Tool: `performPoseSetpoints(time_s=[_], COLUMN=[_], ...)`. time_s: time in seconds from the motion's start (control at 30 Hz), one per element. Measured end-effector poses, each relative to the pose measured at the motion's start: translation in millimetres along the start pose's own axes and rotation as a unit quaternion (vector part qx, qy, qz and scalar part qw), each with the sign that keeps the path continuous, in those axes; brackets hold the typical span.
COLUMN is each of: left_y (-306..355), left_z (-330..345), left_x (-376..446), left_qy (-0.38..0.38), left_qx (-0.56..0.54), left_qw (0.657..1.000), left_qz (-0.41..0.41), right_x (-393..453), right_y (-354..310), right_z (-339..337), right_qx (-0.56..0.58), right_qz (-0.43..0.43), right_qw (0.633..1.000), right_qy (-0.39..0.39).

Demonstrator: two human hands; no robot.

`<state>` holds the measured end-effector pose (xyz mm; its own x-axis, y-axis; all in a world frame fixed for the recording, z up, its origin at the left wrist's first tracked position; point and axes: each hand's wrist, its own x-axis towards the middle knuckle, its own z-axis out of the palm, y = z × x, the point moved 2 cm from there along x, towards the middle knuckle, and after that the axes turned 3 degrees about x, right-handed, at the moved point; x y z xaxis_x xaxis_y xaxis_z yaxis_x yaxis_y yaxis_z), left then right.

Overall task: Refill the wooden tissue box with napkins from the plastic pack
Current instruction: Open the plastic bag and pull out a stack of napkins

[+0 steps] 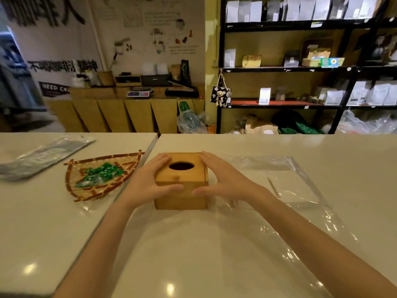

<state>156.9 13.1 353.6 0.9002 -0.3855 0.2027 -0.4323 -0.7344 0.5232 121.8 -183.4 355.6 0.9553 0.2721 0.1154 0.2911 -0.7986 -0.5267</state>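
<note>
The wooden tissue box (181, 197) stands upright on the white table (193, 254), its lid showing a dark oval opening with no napkin sticking out. My left hand (150, 179) clasps the box's left side, thumb across the front edge of the lid. My right hand (223, 179) clasps the right side the same way. A clear, flat plastic pack (290, 190) lies on the table to the right of the box and looks empty. No napkins are visible.
A fan-shaped woven tray (73, 168) with green-wrapped candies sits left of the box on the adjoining table. A grey foil bag (40, 155) lies at the far left. Shelves and a wooden counter stand behind the tables.
</note>
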Motion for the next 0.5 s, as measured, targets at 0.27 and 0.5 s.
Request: performPoseSetpoints(time_s=[0.27,0.5], left_y=[-18,-19], left_z=[-7,-15], left_x=[10,21], left_qy=[-0.006,0.027], left_qx=[-0.065,-0.105], left_qw=[0.998,0.994], left_qz=[-0.006,-0.025], right_x=[15,22], right_y=[7,1], right_z=[-9,-16], right_qx=[-0.082,-0.049], right_qz=[-0.02,0.001], right_qw=[0.996,0.996], right_qy=[0.002,0.075])
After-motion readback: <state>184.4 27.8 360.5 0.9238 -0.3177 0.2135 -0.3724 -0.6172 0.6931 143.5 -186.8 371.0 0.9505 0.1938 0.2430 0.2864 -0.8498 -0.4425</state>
